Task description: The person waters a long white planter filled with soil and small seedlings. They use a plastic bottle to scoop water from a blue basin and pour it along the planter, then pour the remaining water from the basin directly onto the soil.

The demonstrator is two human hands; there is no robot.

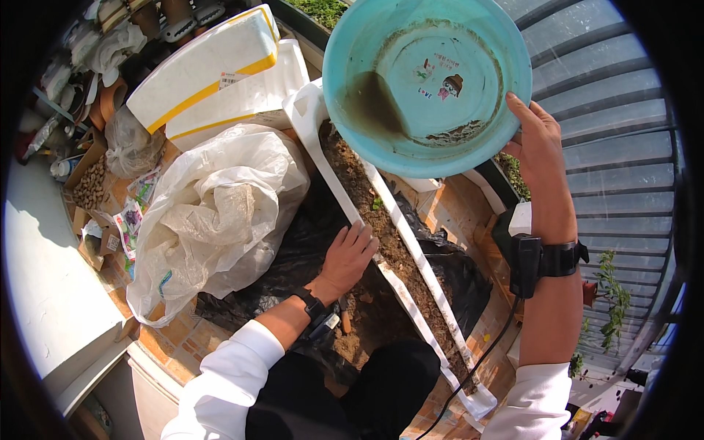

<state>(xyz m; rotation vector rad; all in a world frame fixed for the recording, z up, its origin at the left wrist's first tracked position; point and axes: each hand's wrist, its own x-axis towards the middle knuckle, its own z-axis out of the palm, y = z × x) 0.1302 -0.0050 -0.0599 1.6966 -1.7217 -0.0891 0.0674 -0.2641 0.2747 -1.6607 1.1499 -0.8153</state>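
Observation:
A turquoise plastic basin (456, 71) is tilted over the far part of a long white planter trough (324, 148). My right hand (534, 135) grips its rim at the right, thumb on the inner side. Brownish water (374, 104) pools toward the basin's left side, and dirt streaks its bottom. The trough holds brown soil (393, 236) with a small green seedling (377, 204). My left hand (347, 256) rests with fingers over the trough's near left rim and holds nothing. Under the trough lies black plastic sheeting (451, 264) with loose soil on it.
A large white plastic sack (220, 214) stands left of the trough, before styrofoam boxes (214, 71). Seed packets (129, 225) and a box of nuts or bulbs (91, 187) sit farther left. A black cable (478, 363) hangs from my right wrist device. Window bars (616, 110) rise at right.

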